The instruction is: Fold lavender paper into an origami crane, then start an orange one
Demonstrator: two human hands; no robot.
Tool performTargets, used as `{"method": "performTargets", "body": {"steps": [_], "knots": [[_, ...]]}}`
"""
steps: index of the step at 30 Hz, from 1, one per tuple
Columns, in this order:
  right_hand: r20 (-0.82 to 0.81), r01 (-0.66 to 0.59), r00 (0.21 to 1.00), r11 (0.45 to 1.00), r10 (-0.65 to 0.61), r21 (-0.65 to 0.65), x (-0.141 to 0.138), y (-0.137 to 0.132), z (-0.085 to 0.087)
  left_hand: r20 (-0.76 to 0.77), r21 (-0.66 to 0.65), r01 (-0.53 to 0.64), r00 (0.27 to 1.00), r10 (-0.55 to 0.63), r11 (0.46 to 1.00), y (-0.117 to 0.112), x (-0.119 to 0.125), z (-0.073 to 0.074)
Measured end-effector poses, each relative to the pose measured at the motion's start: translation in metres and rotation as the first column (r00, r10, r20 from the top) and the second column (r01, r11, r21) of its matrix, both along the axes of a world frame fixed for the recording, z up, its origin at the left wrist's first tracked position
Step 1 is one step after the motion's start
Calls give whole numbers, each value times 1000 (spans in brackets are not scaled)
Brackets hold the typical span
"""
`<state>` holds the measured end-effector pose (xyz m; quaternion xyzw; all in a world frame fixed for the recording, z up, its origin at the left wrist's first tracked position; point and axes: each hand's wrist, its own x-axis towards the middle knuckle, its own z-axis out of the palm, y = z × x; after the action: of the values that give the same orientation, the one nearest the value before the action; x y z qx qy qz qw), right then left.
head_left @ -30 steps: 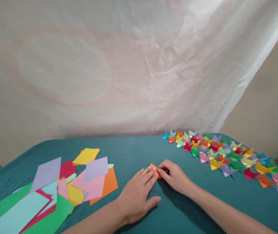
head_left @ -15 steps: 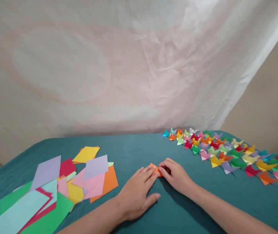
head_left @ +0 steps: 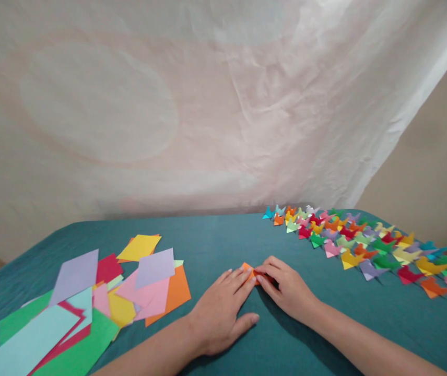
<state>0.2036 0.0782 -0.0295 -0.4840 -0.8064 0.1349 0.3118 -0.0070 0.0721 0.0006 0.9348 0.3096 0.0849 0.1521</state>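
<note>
A small folded piece of orange paper (head_left: 246,267) lies on the teal cloth in front of me, partly covered by my fingers. My left hand (head_left: 223,308) rests flat, its stretched fingertips pressing on the paper and its thumb held apart. From the other side, my right hand (head_left: 284,284) pinches the paper's right edge between thumb and fingers. The exact shape of the fold is hidden beneath the fingers.
Loose sheets of coloured paper, among them a lavender sheet (head_left: 75,274) and a yellow sheet (head_left: 139,247), overlap on the left. Several rows of folded paper birds (head_left: 352,258) stand on the right. A pale cloth (head_left: 208,104) hangs behind the table (head_left: 208,235).
My right fingers have shifted slightly on the orange paper's edge, and the thumb now sits a little lower. My left hand stays pressed on the paper.
</note>
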Motion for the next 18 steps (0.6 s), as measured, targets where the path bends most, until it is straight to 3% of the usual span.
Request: {"method": "performTargets", "body": {"steps": [18], "knots": [[66,-16,998,998,11,63,1,-4,0,9,22,-2,1000,1,1000,2,-1,-4]]}}
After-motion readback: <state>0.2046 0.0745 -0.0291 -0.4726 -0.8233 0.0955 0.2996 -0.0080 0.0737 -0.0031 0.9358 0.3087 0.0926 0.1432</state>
